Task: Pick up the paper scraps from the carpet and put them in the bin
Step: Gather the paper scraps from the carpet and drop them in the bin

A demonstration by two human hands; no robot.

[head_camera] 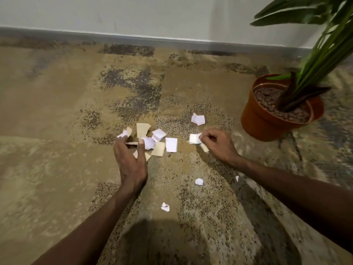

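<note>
Several white and tan paper scraps lie in a loose pile [160,140] on the mottled brown carpet [57,111]. My left hand [130,159] reaches over the pile's left side, fingers spread, thumb touching a crumpled white scrap [149,143]. My right hand [217,145] pinches a white scrap [194,139] at the pile's right edge, low over the carpet. One folded white scrap [198,119] lies beyond it. Two small crumpled scraps [199,181] [165,207] lie nearer to me. No bin is in view.
An orange pot [267,119] with a green leafy plant [321,50] stands at the right, close to my right hand. A white wall with a grey skirting [133,37] runs along the far edge of the carpet.
</note>
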